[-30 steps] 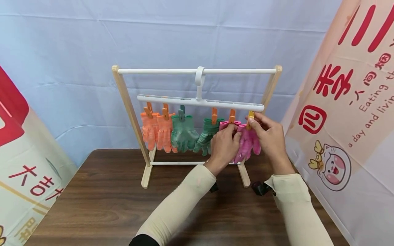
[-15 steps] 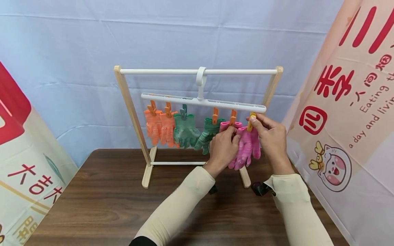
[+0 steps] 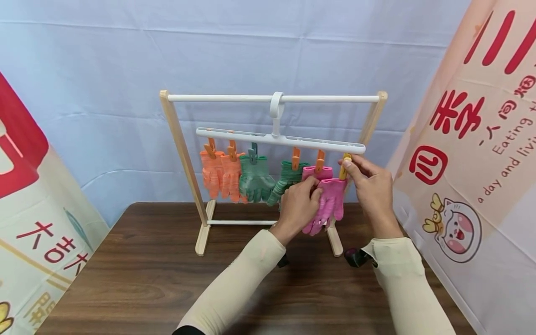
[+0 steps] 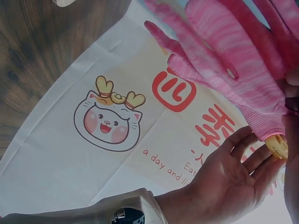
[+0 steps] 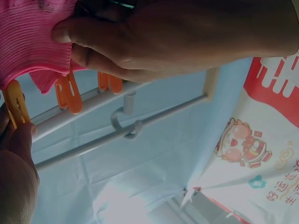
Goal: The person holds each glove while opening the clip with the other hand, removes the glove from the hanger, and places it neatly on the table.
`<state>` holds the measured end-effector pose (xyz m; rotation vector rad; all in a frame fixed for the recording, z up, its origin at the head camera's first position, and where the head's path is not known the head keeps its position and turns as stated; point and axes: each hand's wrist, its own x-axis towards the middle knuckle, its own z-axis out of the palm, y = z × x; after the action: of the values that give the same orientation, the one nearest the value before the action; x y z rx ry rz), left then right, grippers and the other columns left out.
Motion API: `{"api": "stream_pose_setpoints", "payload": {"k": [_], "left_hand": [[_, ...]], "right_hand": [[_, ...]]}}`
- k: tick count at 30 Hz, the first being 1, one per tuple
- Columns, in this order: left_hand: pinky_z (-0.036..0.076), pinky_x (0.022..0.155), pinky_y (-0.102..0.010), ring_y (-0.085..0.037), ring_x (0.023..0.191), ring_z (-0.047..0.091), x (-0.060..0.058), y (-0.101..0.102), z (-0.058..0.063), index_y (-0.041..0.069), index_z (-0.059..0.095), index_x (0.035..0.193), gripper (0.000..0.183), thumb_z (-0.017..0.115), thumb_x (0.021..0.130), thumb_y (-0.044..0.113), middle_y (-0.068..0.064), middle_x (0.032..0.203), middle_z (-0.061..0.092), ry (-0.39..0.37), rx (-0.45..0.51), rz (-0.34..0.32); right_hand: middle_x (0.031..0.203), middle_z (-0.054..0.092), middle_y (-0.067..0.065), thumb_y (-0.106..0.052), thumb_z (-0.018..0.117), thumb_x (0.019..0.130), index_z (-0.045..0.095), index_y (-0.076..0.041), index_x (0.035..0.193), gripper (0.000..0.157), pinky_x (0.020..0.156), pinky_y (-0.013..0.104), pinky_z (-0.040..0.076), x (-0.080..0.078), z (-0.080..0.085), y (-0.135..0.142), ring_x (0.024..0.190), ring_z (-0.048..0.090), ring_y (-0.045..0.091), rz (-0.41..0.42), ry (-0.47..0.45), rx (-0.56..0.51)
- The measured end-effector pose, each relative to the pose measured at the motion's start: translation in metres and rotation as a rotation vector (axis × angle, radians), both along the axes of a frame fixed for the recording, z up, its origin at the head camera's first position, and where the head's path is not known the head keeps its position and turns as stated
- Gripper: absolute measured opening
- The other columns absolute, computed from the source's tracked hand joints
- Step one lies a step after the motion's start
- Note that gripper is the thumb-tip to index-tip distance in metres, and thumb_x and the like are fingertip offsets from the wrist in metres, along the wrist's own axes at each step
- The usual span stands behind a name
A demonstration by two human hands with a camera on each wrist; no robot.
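Note:
My right hand (image 3: 374, 193) pinches a yellow clothespin (image 3: 345, 168) at the right end of a white hanger (image 3: 243, 136). Beside it, my left hand (image 3: 299, 204) grips a pink knit glove (image 3: 332, 195) near its cuff, fingers pointing down. In the right wrist view, the glove's cuff edge lies right at the yellow clothespin's (image 5: 16, 102) tip. Behind it, a second pink glove (image 3: 311, 173) hangs from an orange clothespin (image 3: 320, 162), partly covered by my left hand. Green gloves (image 3: 255, 179) and orange gloves (image 3: 211, 172) hang clipped farther left. The hanger tilts down to the right.
The hanger hooks over the white top rod (image 3: 222, 98) of a wooden stand (image 3: 180, 144). That stand is on a dark wood table (image 3: 146, 279). Pale cloth (image 3: 104, 70) hangs behind, and a printed cloth (image 3: 456, 177) closes the right side.
The front pink glove has shifted left and slightly down against the yellow clothespin, which now sits at its cuff's right corner. My left hand moved slightly left; my right hand keeps its pinch.

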<state>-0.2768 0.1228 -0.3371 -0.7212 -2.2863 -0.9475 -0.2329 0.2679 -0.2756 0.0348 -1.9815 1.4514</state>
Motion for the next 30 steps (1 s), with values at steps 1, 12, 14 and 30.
{"api": "stream_pose_setpoints", "payload": {"k": [1, 12, 14, 30], "left_hand": [[0.037, 0.049, -0.022, -0.004, 0.057, 0.050, 0.000, -0.002, 0.000, 0.024, 0.061, 0.093, 0.008, 0.056, 0.091, 0.030, 0.011, 0.070, 0.058, 0.000, -0.001, -0.004], [0.039, 0.053, -0.023, -0.002, 0.059, 0.048, 0.000, -0.026, -0.005, 0.024, 0.061, 0.094, 0.009, 0.055, 0.091, 0.029, 0.012, 0.072, 0.057, 0.006, -0.017, 0.011], [0.039, 0.053, -0.024, -0.002, 0.059, 0.048, 0.000, -0.028, -0.006, 0.023, 0.062, 0.094, 0.009, 0.055, 0.091, 0.028, 0.012, 0.072, 0.057, 0.001, -0.016, 0.011], [0.041, 0.054, -0.026, -0.002, 0.059, 0.050, -0.001, -0.057, -0.020, 0.022, 0.063, 0.094, 0.010, 0.056, 0.091, 0.028, 0.012, 0.075, 0.060, -0.036, -0.008, 0.014]], "right_hand": [[0.099, 0.068, 0.008, -0.026, 0.064, 0.086, 0.065, -0.009, 0.114, 0.033, 0.078, 0.015, 0.044, -0.002, -0.002, 0.001, 0.096, 0.059, 0.006, -0.008, -0.004, 0.007], [0.098, 0.069, 0.003, -0.032, 0.065, 0.084, 0.068, -0.013, 0.110, 0.032, 0.076, 0.017, 0.045, -0.007, -0.008, 0.003, 0.092, 0.060, 0.008, -0.028, 0.001, 0.022], [0.099, 0.068, 0.004, -0.032, 0.065, 0.084, 0.069, -0.013, 0.109, 0.031, 0.076, 0.017, 0.045, -0.007, -0.008, 0.002, 0.092, 0.060, 0.008, -0.021, 0.005, 0.022], [0.096, 0.069, -0.001, -0.032, 0.065, 0.084, 0.067, -0.013, 0.111, 0.034, 0.074, 0.015, 0.045, -0.005, -0.011, 0.003, 0.090, 0.059, 0.006, -0.043, -0.006, 0.030]]}}
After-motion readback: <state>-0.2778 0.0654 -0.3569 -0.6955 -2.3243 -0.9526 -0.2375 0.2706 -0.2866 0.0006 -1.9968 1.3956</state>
